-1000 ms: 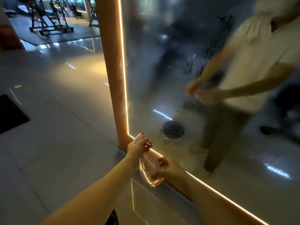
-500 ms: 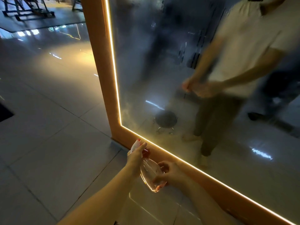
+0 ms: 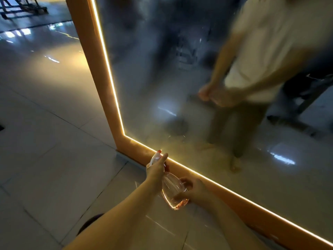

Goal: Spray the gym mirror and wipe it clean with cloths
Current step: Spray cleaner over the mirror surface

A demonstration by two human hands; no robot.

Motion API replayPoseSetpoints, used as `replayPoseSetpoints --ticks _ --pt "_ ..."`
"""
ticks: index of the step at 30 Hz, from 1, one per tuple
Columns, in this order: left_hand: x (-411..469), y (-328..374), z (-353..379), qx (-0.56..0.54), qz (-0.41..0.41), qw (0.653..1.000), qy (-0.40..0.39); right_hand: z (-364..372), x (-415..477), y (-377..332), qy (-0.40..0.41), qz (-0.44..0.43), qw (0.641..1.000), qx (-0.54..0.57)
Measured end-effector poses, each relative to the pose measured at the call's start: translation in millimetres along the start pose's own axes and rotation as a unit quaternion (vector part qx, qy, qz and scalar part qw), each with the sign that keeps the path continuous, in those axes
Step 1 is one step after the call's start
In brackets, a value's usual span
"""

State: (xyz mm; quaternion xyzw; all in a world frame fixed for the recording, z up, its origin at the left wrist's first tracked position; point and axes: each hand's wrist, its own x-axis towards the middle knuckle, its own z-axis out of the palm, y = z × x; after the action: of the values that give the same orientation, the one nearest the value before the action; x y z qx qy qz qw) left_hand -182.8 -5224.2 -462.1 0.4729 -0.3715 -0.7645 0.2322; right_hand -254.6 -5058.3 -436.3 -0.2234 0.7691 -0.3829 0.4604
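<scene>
A large gym mirror (image 3: 162, 78) with an orange frame (image 3: 100, 83) and a lit strip along its inner edge stands on the tiled floor; its glass looks hazy and streaked. Low near the bottom frame I hold a clear spray bottle (image 3: 171, 190) with a white and red spray head. My left hand (image 3: 155, 169) grips the bottle's neck at the trigger. My right hand (image 3: 191, 193) holds the bottle's lower body. The nozzle points toward the mirror's lower left corner. No cloth is visible.
Glossy grey floor tiles (image 3: 54, 141) stretch to the left. Gym equipment (image 3: 21, 8) stands far at the top left. The mirror reflects a person in a light shirt and a round stool (image 3: 177, 126).
The view has dipped and shifted, so the mirror's bottom corner sits higher in frame. Both hands keep the same hold on the bottle, which stays low by the frame.
</scene>
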Motion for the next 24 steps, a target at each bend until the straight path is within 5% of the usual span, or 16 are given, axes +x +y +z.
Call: replayPoseSetpoints --ticks 24 --pt "-119 -91 121 -0.013 0.008 0.996 -0.084 -125 -100 103 0.002 -0.052 0.998 -0.036"
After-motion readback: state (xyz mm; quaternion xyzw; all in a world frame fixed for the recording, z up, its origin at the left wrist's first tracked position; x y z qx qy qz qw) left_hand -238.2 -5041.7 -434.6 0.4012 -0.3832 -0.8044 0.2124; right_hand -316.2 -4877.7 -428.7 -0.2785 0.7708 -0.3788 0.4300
